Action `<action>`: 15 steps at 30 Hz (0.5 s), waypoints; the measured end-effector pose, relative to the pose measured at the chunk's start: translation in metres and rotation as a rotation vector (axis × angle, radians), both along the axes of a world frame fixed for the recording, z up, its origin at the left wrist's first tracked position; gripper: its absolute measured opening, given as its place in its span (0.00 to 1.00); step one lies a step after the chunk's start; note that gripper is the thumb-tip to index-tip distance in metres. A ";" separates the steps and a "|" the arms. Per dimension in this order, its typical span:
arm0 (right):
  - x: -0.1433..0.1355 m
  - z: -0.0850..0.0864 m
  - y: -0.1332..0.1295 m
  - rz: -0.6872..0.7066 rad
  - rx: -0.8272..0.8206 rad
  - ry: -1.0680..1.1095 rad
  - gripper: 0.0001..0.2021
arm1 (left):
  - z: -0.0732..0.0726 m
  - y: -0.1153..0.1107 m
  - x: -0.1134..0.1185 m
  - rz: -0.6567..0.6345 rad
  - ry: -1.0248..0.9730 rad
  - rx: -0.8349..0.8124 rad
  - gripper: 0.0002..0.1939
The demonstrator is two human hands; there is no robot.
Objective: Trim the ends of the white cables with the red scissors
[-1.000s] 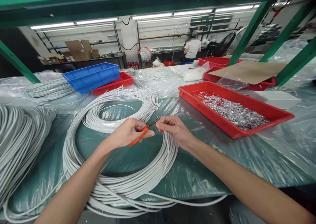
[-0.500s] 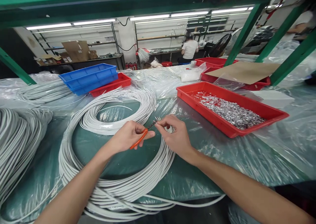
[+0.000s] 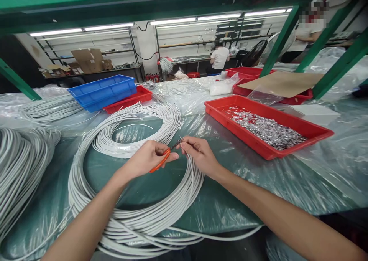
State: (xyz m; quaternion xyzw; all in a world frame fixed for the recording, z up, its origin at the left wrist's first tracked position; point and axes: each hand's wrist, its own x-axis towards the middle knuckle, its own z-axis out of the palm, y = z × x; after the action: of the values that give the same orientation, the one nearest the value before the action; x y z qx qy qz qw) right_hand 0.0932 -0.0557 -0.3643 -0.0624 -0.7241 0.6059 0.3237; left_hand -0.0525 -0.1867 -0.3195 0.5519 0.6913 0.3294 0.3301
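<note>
My left hand (image 3: 149,157) is closed on the orange handles of a small cutting tool (image 3: 161,161), whose dark tip points up and right. At that tip, my right hand (image 3: 198,153) pinches the end of a white cable; its fingertips partly hide the cable end. Both hands are over the right side of a large coil of white cable (image 3: 161,215), which lies on the plastic-covered green table (image 3: 221,211). Behind it a smaller white cable coil (image 3: 106,144) overlaps the large one.
A red tray (image 3: 238,126) of small silvery pieces stands at the right. A blue tray (image 3: 103,92) rests on a red tray (image 3: 140,96) at the back left. More cable (image 3: 23,169) lies far left. Green posts (image 3: 280,42) rise behind; two people are in the background.
My right hand has shifted slightly left and its fingers have turned more over the cable end. The tool has tilted a little. A person has come further into view at the back right.
</note>
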 end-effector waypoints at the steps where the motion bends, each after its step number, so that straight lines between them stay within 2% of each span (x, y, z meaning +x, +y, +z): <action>1: 0.000 0.000 0.001 0.047 -0.063 -0.010 0.16 | 0.000 0.000 0.000 -0.003 0.009 0.011 0.20; 4: -0.001 0.002 0.001 0.126 -0.245 -0.016 0.16 | 0.001 0.001 -0.002 0.006 0.062 0.048 0.21; 8: -0.001 0.005 -0.001 0.092 -0.355 -0.003 0.14 | 0.005 0.001 -0.001 0.040 0.119 0.097 0.22; 11: -0.001 0.005 -0.002 0.054 -0.328 -0.007 0.15 | 0.007 0.002 0.002 0.102 -0.001 0.153 0.18; 15: -0.002 0.002 -0.006 0.014 -0.184 -0.017 0.16 | 0.005 0.005 0.010 0.170 -0.224 0.207 0.16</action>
State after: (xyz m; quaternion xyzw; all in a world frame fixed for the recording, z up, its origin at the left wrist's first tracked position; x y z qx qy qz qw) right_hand 0.0912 -0.0615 -0.3619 -0.0919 -0.6684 0.6717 0.3061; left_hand -0.0427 -0.1815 -0.3149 0.4824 0.6566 0.4850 0.3177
